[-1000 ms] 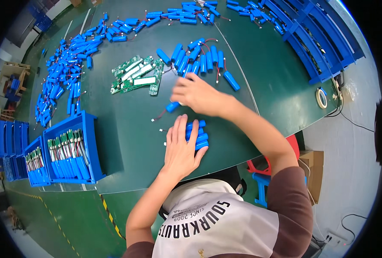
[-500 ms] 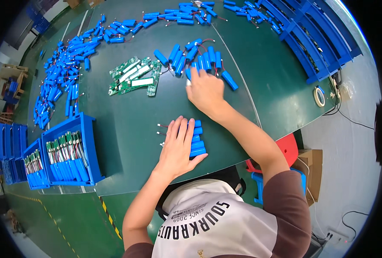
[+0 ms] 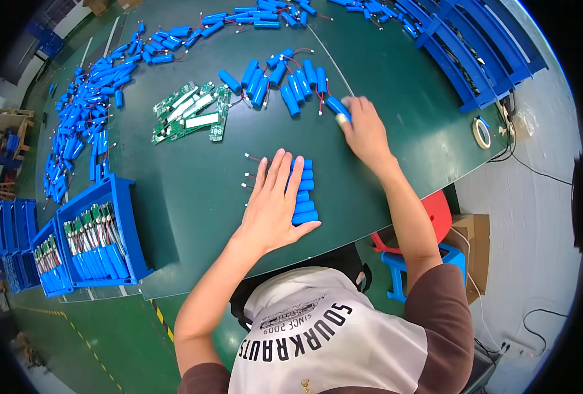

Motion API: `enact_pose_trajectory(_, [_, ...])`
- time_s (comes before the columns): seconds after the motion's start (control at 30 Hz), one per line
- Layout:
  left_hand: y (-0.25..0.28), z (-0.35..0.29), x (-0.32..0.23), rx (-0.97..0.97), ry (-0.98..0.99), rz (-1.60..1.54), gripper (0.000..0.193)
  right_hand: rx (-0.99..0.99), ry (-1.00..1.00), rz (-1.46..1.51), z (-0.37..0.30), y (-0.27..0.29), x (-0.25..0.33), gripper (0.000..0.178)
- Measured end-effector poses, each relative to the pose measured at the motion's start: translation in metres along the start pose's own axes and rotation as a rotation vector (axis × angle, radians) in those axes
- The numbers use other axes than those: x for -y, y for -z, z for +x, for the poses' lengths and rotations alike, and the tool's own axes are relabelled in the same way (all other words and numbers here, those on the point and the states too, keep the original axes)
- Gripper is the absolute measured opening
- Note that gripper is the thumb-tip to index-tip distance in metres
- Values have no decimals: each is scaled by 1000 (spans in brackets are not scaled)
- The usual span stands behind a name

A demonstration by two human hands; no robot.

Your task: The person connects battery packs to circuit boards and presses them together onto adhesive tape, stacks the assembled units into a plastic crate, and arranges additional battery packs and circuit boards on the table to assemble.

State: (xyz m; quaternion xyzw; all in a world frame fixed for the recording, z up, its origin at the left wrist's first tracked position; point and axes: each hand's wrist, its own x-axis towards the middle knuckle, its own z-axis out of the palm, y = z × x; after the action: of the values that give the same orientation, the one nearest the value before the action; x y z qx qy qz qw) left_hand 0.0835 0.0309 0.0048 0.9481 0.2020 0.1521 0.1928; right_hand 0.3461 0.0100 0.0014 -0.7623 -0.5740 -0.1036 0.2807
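fingers (image 3: 280, 174) extended, left hand (image 3: 267, 213) lies over blue cylinders (image 3: 306, 186).

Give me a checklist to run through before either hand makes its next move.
1. Left hand lies across the row of blue cells: ok.
2. Exposed right ends of that row sit side by side: ok.
3. Every wire plug of the row points left: cannot tell; some show at the left, but the hand covers part of the row.
4. Right hand firmly grips the single blue cell: cannot tell; fingers are at its near end.
5. Loose cells beyond are lined up: not ok; they lie at mixed angles.
6. Green circuit boards are apart from both hands: ok.
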Motion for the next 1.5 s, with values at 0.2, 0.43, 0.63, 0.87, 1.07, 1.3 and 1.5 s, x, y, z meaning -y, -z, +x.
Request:
enact_pose_trajectory(0.2, [-8, -12, -3, 82, 119, -35, 114, 72, -514, 703, -17, 33, 2, 29])
enact_pose_trajectory(0.43, [8, -21, -23, -15, 277, 164, 131, 484, 338, 582, -11, -8, 57, 21])
enact_pose_trajectory(0.63, [19, -57, -19, 68, 343, 228, 125, 435, -9, 829, -51, 15, 66, 32])
enact_pose_trajectory(0.87, [-9, -45, -32, 23, 399, 244, 112, 222, -89, 1146, -103, -6, 84, 60])
enact_pose_trajectory(1.07, [-20, -34, -44, -32, 469, 282, 110, 262, -153, 1172, -96, -3, 94, 66])
enact_pose_trajectory(1.3, [-10, -23, -23, -95, 334, 124, 124, 318, -156, 1259, -92, -2, 94, 79])
enact_pose_trajectory(1.5, [-9, -17, -22, -94, 344, 130, 129, 309, -152, 1274, -92, -5, 89, 81])
